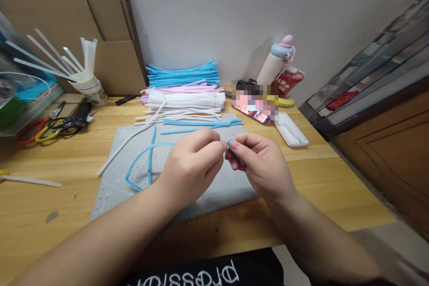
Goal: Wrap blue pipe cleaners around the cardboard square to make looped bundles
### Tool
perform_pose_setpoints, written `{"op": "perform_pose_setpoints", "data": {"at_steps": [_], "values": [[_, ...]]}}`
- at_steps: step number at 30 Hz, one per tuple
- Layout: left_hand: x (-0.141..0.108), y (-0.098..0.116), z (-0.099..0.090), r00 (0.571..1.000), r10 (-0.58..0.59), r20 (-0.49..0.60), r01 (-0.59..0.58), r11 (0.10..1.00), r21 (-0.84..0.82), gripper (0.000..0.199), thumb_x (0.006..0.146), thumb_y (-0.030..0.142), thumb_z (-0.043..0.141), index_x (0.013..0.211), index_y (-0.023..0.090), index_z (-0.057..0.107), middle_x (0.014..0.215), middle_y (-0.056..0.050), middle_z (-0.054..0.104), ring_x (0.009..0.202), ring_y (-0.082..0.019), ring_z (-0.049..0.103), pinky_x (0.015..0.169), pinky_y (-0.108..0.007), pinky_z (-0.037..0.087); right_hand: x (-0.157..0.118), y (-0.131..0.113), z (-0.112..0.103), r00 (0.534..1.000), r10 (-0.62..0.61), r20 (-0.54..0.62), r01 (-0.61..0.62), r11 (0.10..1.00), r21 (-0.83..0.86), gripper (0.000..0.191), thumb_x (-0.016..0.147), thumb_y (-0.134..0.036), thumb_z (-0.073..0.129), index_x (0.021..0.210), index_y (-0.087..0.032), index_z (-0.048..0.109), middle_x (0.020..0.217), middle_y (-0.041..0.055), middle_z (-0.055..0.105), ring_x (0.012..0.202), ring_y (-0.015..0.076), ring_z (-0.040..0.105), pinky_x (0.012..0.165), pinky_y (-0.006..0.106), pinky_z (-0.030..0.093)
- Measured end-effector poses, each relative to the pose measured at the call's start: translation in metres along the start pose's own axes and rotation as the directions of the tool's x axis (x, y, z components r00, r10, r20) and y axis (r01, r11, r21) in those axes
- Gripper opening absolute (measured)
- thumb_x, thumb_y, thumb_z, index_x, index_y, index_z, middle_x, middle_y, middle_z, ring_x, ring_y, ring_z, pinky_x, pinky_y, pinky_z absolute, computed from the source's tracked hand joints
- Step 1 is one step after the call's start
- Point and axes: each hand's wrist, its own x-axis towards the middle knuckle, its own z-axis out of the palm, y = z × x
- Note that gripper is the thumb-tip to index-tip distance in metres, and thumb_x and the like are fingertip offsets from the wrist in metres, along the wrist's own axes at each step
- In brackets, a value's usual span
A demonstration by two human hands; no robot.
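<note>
Over the grey cutting mat (114, 161) my two hands meet, fingertips nearly touching. A blue pipe cleaner (230, 141) is pinched between the thumb and fingers of my right hand (268, 165), and a short part of it shows below the thumb. My left hand (192, 165) is closed at the same spot, its fingertips against the end of the blue piece; its grip is partly hidden. A bent blue pipe cleaner (134, 158) curves out to the left behind my left hand. Another straight blue pipe cleaner (151, 152) crosses it on the mat.
Bundles of blue pipe cleaners (182, 73) and white pipe cleaners (187, 99) lie at the back. Scissors (50, 129) and a cup of white strips (87, 89) stand left. A phone (251, 109), a bottle (270, 67) and a white power bank (291, 130) sit right.
</note>
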Motion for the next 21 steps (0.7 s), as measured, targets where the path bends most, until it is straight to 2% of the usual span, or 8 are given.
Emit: {"op": "perform_pose_setpoints", "data": {"at_steps": [4, 9, 13, 16, 18, 20, 21], "values": [[-0.005, -0.0019, 0.0017, 0.995, 0.101, -0.024, -0.097, 0.988, 0.117, 0.01, 0.083, 0.005, 0.056, 0.082, 0.015, 0.058, 0.085, -0.008, 0.064, 0.079, -0.016, 0.06, 0.07, -0.028, 0.05, 0.0024, 0.0016, 0.001, 1.0, 0.01, 0.019, -0.012, 0.996, 0.09, 0.013, 0.077, -0.028, 0.073, 0.078, -0.019, 0.065, 0.064, -0.0039, 0.058, 0.054, 0.0056, 0.049, 0.048, 0.017, 0.039], [-0.0091, -0.0019, 0.003, 0.991, 0.111, -0.072, -0.1, 0.985, 0.142, 0.01, 0.084, 0.007, 0.056, 0.081, 0.017, 0.058, 0.084, -0.007, 0.065, 0.078, -0.016, 0.06, 0.072, -0.028, 0.05, 0.0044, 0.003, 0.0, 0.994, 0.098, 0.054, -0.105, 0.982, 0.154, 0.016, 0.072, -0.026, 0.077, 0.079, -0.019, 0.064, 0.064, -0.005, 0.056, 0.052, 0.0043, 0.046, 0.046, 0.016, 0.036], [-0.0066, 0.0007, 0.0054, 0.994, 0.026, -0.109, -0.018, 0.997, 0.075, 0.012, 0.081, 0.006, 0.059, 0.078, 0.016, 0.057, 0.081, -0.005, 0.064, 0.076, -0.013, 0.06, 0.069, -0.025, 0.05, 0.004, 0.0019, 0.0014, 0.996, 0.09, 0.017, -0.091, 0.992, 0.085, 0.013, 0.073, -0.022, 0.074, 0.078, -0.018, 0.063, 0.064, -0.0045, 0.057, 0.052, 0.005, 0.047, 0.047, 0.017, 0.036], [-0.004, 0.0032, 0.0068, 0.987, -0.117, -0.11, 0.113, 0.993, -0.037, 0.011, 0.08, 0.005, 0.06, 0.079, 0.016, 0.058, 0.076, -0.002, 0.064, 0.071, -0.011, 0.06, 0.065, -0.021, 0.049, 0.0026, 0.001, 0.0051, 0.999, 0.013, -0.037, -0.013, 1.0, -0.006, 0.01, 0.074, -0.02, 0.071, 0.076, -0.017, 0.061, 0.061, -0.0043, 0.056, 0.053, 0.0062, 0.047, 0.048, 0.019, 0.037], [-0.0031, 0.0035, 0.0064, 0.973, -0.218, -0.072, 0.209, 0.971, -0.116, 0.012, 0.081, 0.006, 0.06, 0.085, 0.016, 0.059, 0.077, -0.001, 0.064, 0.071, -0.01, 0.06, 0.066, -0.02, 0.05, 0.0018, 0.0009, 0.0071, 0.996, -0.053, -0.069, 0.047, 0.995, -0.092, 0.007, 0.075, -0.019, 0.068, 0.076, -0.017, 0.061, 0.063, -0.0034, 0.056, 0.055, 0.007, 0.047, 0.051, 0.02, 0.038], [-0.0026, 0.0021, 0.0043, 0.973, -0.23, -0.006, 0.226, 0.961, -0.158, 0.019, 0.083, 0.005, 0.057, 0.098, 0.017, 0.059, 0.087, -0.003, 0.065, 0.078, -0.011, 0.061, 0.071, -0.022, 0.051, 0.0018, 0.0006, 0.0074, 0.991, -0.112, -0.074, 0.097, 0.978, -0.185, 0.003, 0.077, -0.018, 0.064, 0.079, -0.017, 0.062, 0.067, -0.0024, 0.057, 0.058, 0.0078, 0.048, 0.053, 0.021, 0.039], [-0.0021, 0.0008, 0.0026, 0.982, -0.187, 0.029, 0.189, 0.969, -0.159, 0.024, 0.084, 0.005, 0.054, 0.104, 0.018, 0.058, 0.093, -0.004, 0.064, 0.083, -0.012, 0.061, 0.075, -0.023, 0.051, 0.0023, 0.0001, 0.0066, 0.99, -0.126, -0.058, 0.11, 0.969, -0.221, 0.002, 0.077, -0.017, 0.063, 0.079, -0.017, 0.061, 0.067, -0.0025, 0.056, 0.059, 0.0078, 0.048, 0.054, 0.021, 0.038]]}}
